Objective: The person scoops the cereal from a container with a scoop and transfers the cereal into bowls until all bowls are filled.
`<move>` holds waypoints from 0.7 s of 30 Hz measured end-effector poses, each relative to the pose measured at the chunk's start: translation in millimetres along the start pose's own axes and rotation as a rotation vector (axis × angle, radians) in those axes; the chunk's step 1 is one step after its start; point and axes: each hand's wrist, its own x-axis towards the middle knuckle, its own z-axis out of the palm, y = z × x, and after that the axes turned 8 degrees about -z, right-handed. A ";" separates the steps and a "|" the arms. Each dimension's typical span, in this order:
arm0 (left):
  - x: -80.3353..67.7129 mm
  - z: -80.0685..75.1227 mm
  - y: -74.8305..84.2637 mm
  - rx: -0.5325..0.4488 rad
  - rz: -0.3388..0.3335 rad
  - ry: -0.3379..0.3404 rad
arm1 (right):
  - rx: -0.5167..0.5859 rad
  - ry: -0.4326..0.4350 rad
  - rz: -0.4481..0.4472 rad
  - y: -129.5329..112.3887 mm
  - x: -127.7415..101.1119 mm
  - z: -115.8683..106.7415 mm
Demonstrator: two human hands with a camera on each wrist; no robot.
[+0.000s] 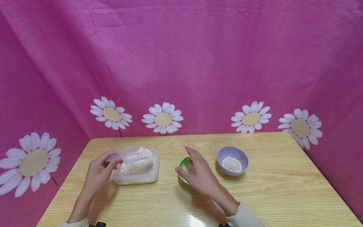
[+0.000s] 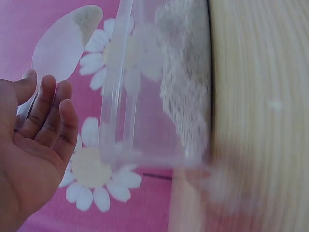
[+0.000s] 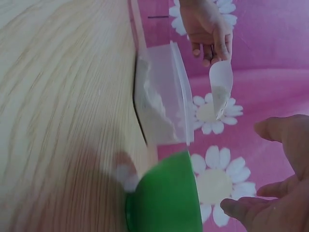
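Fingers (image 3: 212, 46) pinching scoop (image 3: 221, 87) show only from right wrist.

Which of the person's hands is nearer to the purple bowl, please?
The right. The right hand hovers over the green bowl, just left of the purple bowl; the left hand holds a scoop over the clear container, farther left.
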 end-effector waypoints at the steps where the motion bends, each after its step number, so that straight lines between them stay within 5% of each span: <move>1: 1.1 3.3 1.3 -0.002 0.004 -0.006 | -0.015 0.005 0.006 2.0 -1.1 -3.1; 13: 16.6 47.7 21.0 -0.068 0.055 -0.088 | -0.074 0.078 0.006 28.3 -19.4 -45.2; 21: 26.9 79.4 35.3 -0.077 -0.051 -0.162 | -0.166 0.097 0.039 42.5 -32.6 -73.0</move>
